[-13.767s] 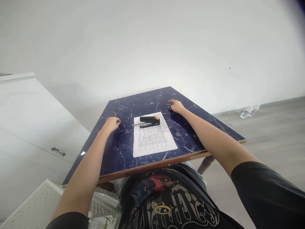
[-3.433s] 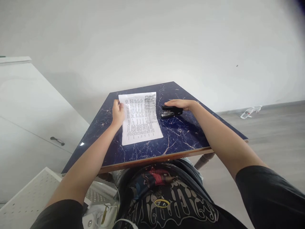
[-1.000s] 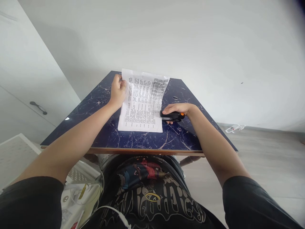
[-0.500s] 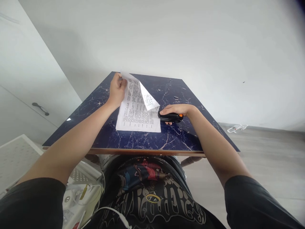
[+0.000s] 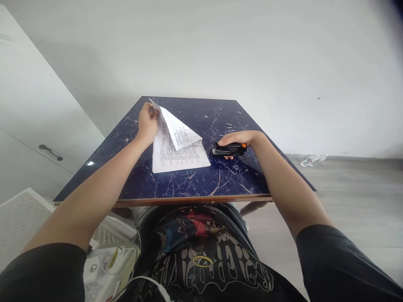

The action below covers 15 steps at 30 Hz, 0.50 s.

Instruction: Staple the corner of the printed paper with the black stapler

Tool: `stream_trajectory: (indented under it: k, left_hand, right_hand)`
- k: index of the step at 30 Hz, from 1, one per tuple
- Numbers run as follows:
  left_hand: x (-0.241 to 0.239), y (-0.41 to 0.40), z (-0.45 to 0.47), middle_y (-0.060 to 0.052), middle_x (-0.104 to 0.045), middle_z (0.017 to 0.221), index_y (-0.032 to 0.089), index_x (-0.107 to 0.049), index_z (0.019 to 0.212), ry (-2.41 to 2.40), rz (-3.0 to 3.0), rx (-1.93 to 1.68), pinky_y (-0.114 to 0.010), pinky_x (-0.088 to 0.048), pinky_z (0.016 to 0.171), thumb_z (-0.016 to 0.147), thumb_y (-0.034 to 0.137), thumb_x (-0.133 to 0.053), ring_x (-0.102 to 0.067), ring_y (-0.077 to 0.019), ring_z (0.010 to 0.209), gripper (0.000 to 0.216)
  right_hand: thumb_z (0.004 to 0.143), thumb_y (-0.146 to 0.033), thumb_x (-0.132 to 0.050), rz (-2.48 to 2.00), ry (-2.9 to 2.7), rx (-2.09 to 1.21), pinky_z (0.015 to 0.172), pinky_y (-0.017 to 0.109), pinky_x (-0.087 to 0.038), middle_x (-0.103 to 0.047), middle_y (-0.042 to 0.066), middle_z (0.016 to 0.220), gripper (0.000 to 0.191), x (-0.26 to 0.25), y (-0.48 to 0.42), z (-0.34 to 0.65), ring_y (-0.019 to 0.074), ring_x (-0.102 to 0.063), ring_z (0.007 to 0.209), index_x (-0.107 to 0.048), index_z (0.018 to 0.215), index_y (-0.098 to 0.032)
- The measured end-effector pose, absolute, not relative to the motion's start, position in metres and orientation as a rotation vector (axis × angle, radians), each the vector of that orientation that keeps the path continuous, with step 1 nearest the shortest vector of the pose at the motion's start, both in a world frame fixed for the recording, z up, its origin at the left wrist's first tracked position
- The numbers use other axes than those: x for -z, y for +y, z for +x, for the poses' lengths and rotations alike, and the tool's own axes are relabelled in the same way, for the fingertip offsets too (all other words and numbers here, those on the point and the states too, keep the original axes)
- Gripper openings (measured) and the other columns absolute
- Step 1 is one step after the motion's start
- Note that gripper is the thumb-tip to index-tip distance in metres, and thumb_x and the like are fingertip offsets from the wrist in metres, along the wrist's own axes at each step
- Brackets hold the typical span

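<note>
Printed paper sheets [image 5: 176, 161] lie on the dark blue marbled table [image 5: 189, 186], with a far corner of the upper sheet folded over toward me. My left hand [image 5: 148, 119] grips the far left edge of the sheets, fingers closed and partly hidden behind the paper. To the right, my right hand [image 5: 237, 138] is wrapped round a black stapler [image 5: 228, 149] with an orange spot at its rear end. The stapler's mouth points left at the sheets, with a small gap between them.
A small dark piece [image 5: 228, 125] lies on the table beyond the stapler. White perforated bins [image 5: 110, 237] stand at the lower left, with a cable [image 5: 147, 277] near my shirt. Clear plastic [image 5: 313, 160] lies on the floor by the wall.
The sheets have moved left with my left hand, and the folded corner has opened out wider. The stapler has shifted right in my right hand, away from the paper edge.
</note>
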<state>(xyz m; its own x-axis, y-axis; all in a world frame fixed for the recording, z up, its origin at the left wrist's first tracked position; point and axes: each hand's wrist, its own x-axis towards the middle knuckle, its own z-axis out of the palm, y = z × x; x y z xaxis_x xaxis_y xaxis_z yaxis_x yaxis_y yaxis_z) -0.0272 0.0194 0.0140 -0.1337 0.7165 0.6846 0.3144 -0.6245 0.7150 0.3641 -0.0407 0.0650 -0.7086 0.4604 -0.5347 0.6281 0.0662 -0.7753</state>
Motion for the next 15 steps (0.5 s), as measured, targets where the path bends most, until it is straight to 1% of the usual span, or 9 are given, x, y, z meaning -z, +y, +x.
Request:
stream_trajectory:
  k: [3, 6, 10, 12, 15]
  left_hand:
    - [-0.011, 0.023, -0.03, -0.002, -0.067, 0.078, 0.025, -0.056, 0.095, 1.26, 1.774, -1.787, -0.041, -0.06, 0.077, 0.099, 0.037, -0.067, -0.072, -0.0242, 0.076, 0.017]
    - [-0.009, 0.023, -0.031, -0.003, -0.067, 0.078, 0.024, -0.057, 0.093, 1.53, 1.696, -1.706, -0.046, -0.059, 0.082, 0.094, 0.024, -0.066, -0.07, -0.0261, 0.075, 0.009]
    - [-0.007, 0.023, -0.034, -0.008, -0.069, 0.087, 0.024, -0.055, 0.087, 1.854, 1.67, -1.523, -0.053, -0.056, 0.093, 0.085, 0.01, -0.066, -0.071, -0.0314, 0.088, 0.017]
    - [-0.005, 0.023, -0.037, -0.01, -0.07, 0.091, 0.024, -0.054, 0.085, 1.906, 1.708, -1.453, -0.054, -0.053, 0.098, 0.081, 0.007, -0.066, -0.07, -0.0332, 0.097, 0.021]
    - [-0.003, 0.024, -0.041, -0.01, -0.07, 0.093, 0.024, -0.052, 0.083, 1.929, 1.736, -1.4, -0.056, -0.051, 0.103, 0.078, 0.006, -0.066, -0.068, -0.034, 0.104, 0.024]
  right_hand:
    - [0.089, -0.08, -0.066, 1.147, 2.174, 1.713, 0.072, 0.032, -0.058, -0.079, 0.012, 0.097, 0.066, -0.066, -0.042, 0.362, 0.0205, -0.074, 0.077, -0.077, 0.097, -0.015]
    - [0.087, -0.08, -0.067, 1.183, 2.166, 1.714, 0.072, 0.033, -0.059, -0.079, 0.012, 0.096, 0.066, -0.067, -0.044, 0.362, 0.0212, -0.074, 0.077, -0.077, 0.098, -0.016]
    - [0.088, -0.08, -0.067, 1.199, 2.155, 1.714, 0.074, 0.034, -0.059, -0.079, 0.013, 0.098, 0.066, -0.068, -0.045, 0.361, 0.0222, -0.074, 0.08, -0.076, 0.101, -0.016]
    - [0.087, -0.081, -0.067, 1.197, 2.154, 1.709, 0.075, 0.035, -0.059, -0.079, 0.012, 0.098, 0.067, -0.068, -0.045, 0.361, 0.0223, -0.074, 0.08, -0.077, 0.101, -0.016]
    - [0.088, -0.081, -0.066, 1.191, 2.165, 1.696, 0.075, 0.035, -0.059, -0.078, 0.012, 0.098, 0.067, -0.069, -0.045, 0.361, 0.022, -0.074, 0.08, -0.076, 0.101, -0.016]
